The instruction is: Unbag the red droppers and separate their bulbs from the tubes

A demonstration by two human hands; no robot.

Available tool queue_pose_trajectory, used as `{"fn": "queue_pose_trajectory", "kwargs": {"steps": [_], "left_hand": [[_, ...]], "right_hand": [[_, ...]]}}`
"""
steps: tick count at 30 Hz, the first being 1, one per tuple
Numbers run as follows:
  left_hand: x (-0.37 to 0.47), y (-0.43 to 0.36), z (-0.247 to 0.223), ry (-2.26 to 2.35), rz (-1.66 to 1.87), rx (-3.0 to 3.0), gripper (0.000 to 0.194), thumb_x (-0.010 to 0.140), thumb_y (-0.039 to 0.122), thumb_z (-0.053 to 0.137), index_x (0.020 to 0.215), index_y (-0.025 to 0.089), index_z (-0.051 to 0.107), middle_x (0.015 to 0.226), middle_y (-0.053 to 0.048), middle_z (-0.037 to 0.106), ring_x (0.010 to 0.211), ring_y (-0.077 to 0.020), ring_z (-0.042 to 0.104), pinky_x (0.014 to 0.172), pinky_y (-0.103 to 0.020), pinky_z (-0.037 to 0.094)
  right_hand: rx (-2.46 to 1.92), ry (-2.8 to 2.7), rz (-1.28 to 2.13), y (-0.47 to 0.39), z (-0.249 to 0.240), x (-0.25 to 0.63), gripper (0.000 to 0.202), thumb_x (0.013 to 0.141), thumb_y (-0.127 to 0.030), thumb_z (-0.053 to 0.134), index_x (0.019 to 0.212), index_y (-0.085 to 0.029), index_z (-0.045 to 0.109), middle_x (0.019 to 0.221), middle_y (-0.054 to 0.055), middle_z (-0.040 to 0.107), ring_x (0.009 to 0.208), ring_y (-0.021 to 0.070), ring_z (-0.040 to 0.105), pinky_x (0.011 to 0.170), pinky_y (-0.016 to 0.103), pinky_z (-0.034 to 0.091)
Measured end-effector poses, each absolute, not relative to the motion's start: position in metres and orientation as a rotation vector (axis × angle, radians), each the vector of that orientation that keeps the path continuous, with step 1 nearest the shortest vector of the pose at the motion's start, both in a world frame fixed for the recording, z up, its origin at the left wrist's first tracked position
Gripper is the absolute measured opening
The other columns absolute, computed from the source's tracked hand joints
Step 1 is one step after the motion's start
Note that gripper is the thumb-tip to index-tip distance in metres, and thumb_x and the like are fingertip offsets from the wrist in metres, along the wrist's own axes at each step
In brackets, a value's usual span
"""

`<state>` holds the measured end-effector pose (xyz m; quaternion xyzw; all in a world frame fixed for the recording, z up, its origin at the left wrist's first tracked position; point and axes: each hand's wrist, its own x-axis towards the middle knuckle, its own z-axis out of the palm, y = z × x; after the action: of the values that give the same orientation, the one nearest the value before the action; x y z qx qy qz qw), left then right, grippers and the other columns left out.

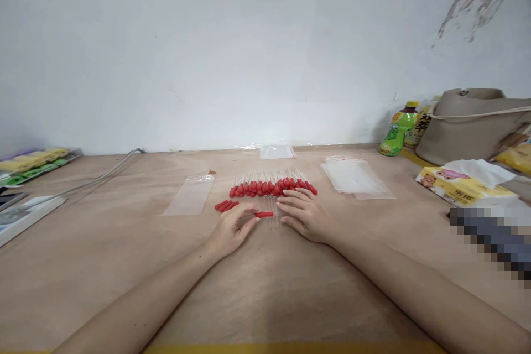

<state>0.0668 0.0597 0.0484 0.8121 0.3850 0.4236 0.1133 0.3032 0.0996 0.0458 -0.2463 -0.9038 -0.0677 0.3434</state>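
Observation:
A short red tube-shaped handle [265, 214] lies level in the pinch of my left hand [234, 228], its free end pointing right. My right hand [306, 215] rests beside it with fingers stretched out and the thumb apart. Its fingertips are close to the handle's free end and to several thin, clear or metallic rods [271, 224] on the table; whether they touch is too small to tell. Beyond both hands runs a row of red-handled thin rods [265, 187], handles toward me. Several loose red handles [226, 206] lie left of the row, near my left wrist.
Clear plastic bags lie left [189, 194], at the back [277, 152] and in a stack at right [352, 177]. Farther right are a tissue pack [464, 185], a green bottle [399, 130] and a beige bag [460, 127]. A grey cable [112, 171] crosses the left side.

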Motion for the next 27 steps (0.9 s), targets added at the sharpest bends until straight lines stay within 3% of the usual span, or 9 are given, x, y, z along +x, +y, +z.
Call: {"fn": "queue_pose_trajectory", "kwargs": {"steps": [4, 7, 10, 13, 17, 27], "left_hand": [[0.068, 0.058, 0.053, 1.139, 1.186, 2.557, 0.026, 0.082, 0.023, 0.050, 0.107, 0.019, 0.053, 0.101, -0.007, 0.064, 0.095, -0.0173, 0.059, 0.085, -0.034, 0.048], [0.073, 0.059, 0.055, 1.139, 1.064, 2.743, 0.041, 0.081, 0.027, 0.052, 0.122, 0.020, 0.046, 0.121, -0.010, 0.053, 0.117, -0.0217, 0.045, 0.099, -0.043, 0.037], [0.079, 0.063, 0.055, 1.149, 0.983, 2.880, 0.037, 0.081, 0.031, 0.054, 0.116, 0.020, 0.052, 0.129, -0.010, 0.047, 0.124, -0.0241, 0.035, 0.102, -0.046, 0.031], [0.083, 0.068, 0.051, 1.121, 1.013, 2.937, 0.022, 0.082, 0.029, 0.052, 0.100, 0.019, 0.061, 0.118, -0.008, 0.056, 0.120, -0.0230, 0.041, 0.099, -0.044, 0.035], [0.086, 0.072, 0.048, 1.052, 1.126, 2.950, 0.019, 0.083, 0.025, 0.051, 0.098, 0.017, 0.061, 0.098, -0.006, 0.067, 0.105, -0.0190, 0.056, 0.094, -0.040, 0.043], [0.088, 0.073, 0.046, 1.002, 1.166, 2.947, 0.025, 0.082, 0.024, 0.053, 0.106, 0.016, 0.058, 0.104, -0.006, 0.065, 0.103, -0.0170, 0.057, 0.092, -0.034, 0.046]], "right_hand": [[-0.620, -2.345, -0.158, 0.100, 0.043, 0.301, 0.022, 0.087, -0.028, 0.045, 0.099, -0.023, 0.063, 0.101, 0.003, 0.066, 0.110, 0.0212, 0.050, 0.094, 0.044, 0.035], [-0.594, -2.337, -0.164, 0.100, 0.042, 0.301, 0.020, 0.086, -0.027, 0.047, 0.098, -0.023, 0.064, 0.101, 0.002, 0.066, 0.107, 0.0207, 0.051, 0.092, 0.043, 0.037], [-0.547, -2.322, -0.175, 0.100, 0.040, 0.300, 0.020, 0.086, -0.026, 0.049, 0.098, -0.023, 0.063, 0.102, 0.002, 0.066, 0.105, 0.0203, 0.053, 0.090, 0.042, 0.039], [-0.498, -2.308, -0.160, 0.101, 0.038, 0.298, 0.019, 0.085, -0.024, 0.049, 0.099, -0.021, 0.063, 0.103, 0.003, 0.065, 0.104, 0.0202, 0.054, 0.089, 0.041, 0.041], [-0.481, -2.268, -0.114, 0.101, 0.037, 0.295, 0.019, 0.085, -0.024, 0.050, 0.098, -0.018, 0.063, 0.104, 0.006, 0.065, 0.101, 0.0197, 0.056, 0.088, 0.039, 0.044], [-0.422, -2.265, -0.023, 0.100, 0.034, 0.289, 0.025, 0.087, -0.024, 0.045, 0.104, -0.013, 0.059, 0.104, 0.012, 0.064, 0.099, 0.0190, 0.059, 0.090, 0.036, 0.048]]}}
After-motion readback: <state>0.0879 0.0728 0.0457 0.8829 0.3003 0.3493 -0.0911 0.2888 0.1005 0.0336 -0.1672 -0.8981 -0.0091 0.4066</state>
